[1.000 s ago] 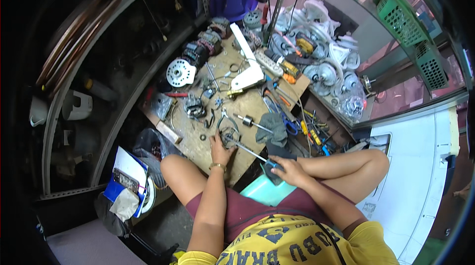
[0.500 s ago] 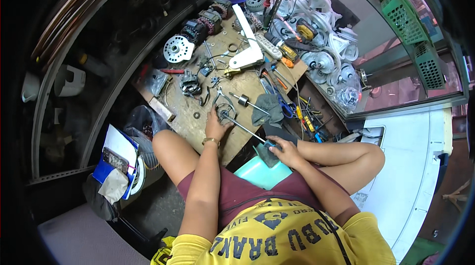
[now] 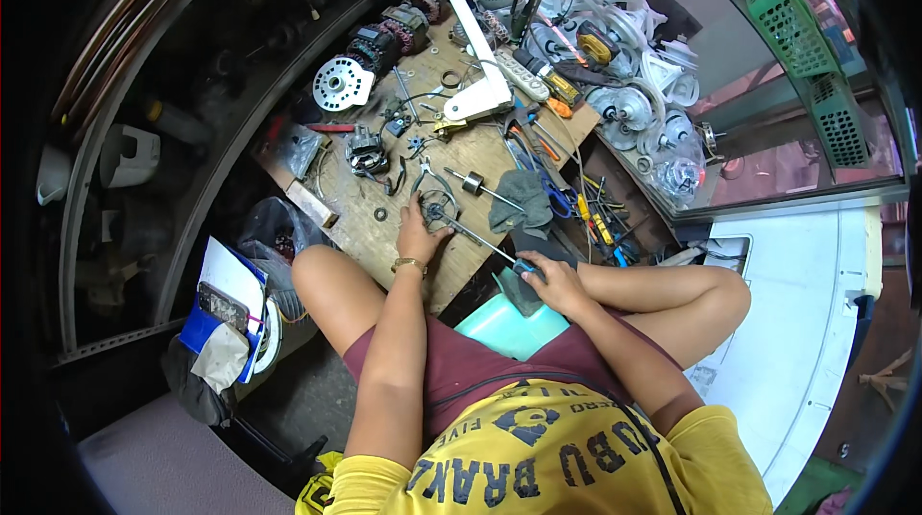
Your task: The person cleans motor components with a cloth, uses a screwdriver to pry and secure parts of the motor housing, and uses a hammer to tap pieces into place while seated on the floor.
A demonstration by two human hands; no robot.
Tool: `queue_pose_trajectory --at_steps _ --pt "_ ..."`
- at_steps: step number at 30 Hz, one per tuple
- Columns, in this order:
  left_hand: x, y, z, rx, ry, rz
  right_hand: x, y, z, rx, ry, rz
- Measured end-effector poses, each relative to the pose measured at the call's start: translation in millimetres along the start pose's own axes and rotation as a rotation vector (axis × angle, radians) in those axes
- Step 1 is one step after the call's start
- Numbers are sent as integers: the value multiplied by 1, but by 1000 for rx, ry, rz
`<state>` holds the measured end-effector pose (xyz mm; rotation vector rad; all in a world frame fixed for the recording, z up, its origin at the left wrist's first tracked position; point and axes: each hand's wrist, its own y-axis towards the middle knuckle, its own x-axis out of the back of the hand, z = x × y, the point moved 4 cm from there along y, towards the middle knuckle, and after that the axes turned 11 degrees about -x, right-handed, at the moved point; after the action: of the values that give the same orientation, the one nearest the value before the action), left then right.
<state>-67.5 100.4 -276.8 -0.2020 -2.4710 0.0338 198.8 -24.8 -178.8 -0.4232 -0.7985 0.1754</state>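
Observation:
On the wooden board [image 3: 384, 256], my left hand [image 3: 414, 234] has its fingers closed on the edge of a round, open-framed metal part [image 3: 439, 211], which looks like a small motor end cover. My right hand [image 3: 555, 283] is wrapped round the handle of a long screwdriver [image 3: 487, 244]. The screwdriver's tip reaches the middle of the round part, low and slanting. Just beyond the round part lie pliers [image 3: 425, 171]. To the right are a motor rotor [image 3: 473, 183] on its shaft and a grey cloth [image 3: 520, 200]. A small wound motor core [image 3: 366, 152] sits to the left.
A white angled bracket [image 3: 483, 92], a white perforated disc [image 3: 342, 85] and several wound stators [image 3: 403, 27] occupy the far board. Blue-handled scissors [image 3: 559, 200] and loose tools lie right, below white plastic parts [image 3: 629, 102]. A turquoise basin [image 3: 509, 328] is between my legs.
My right hand and the screwdriver handle have shifted slightly away from me. The tip stays at the round part, and my left hand keeps its hold.

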Motion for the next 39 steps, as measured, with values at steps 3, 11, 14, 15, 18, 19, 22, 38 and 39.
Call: queue_pose_trajectory --at_steps 3,11,14,15,18,19,22,38,39 --pt "1 -4 2 8 42 -16 16 4 29 -82 -151 38" --pt "1 -1 1 10 44 -21 47 26 76 -184 -285 143" --pt "-2 -1 0 21 60 -12 52 31 84 -199 -295 194" --pt "-1 -2 3 31 78 -10 52 33 91 -205 -317 213" --pt "-1 -1 3 4 83 -26 54 43 92 -199 -337 232" --pt "-3 -1 3 20 78 -11 50 43 85 -198 -318 234" --pt "-1 2 2 54 97 29 24 26 46 -139 -249 121" --pt "5 11 -2 45 179 -40 -40 43 -15 -88 143 187" --pt "7 11 0 28 195 -40 -42 46 -24 -399 437 484"
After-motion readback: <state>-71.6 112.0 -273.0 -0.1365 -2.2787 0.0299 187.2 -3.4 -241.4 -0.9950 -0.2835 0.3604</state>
